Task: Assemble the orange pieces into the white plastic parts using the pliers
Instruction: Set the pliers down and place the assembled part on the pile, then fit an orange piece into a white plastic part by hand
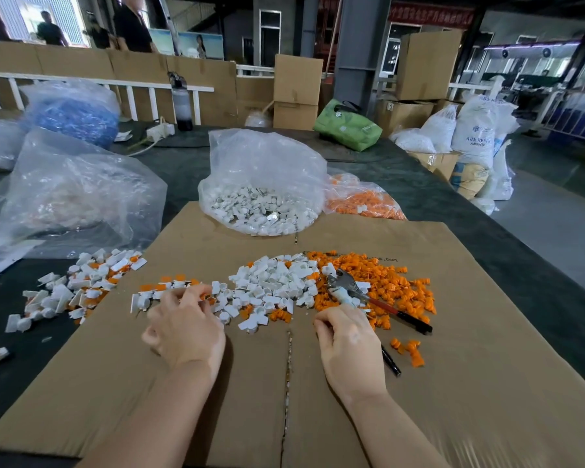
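hands lie on the cardboard point(453, 383). right hand point(348, 346) grips the pliers point(352, 288), their head over the orange pieces point(395, 285). left hand point(186, 329) has curled fingers at the white parts point(271, 282); if it holds one, i cannot tell. bags point(260, 184) stand behind on the desk point(183, 170).

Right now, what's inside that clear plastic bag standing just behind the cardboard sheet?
The clear plastic bag holds a heap of small white plastic parts, showing through its crumpled sides. Whatever lies deeper under that heap is covered.
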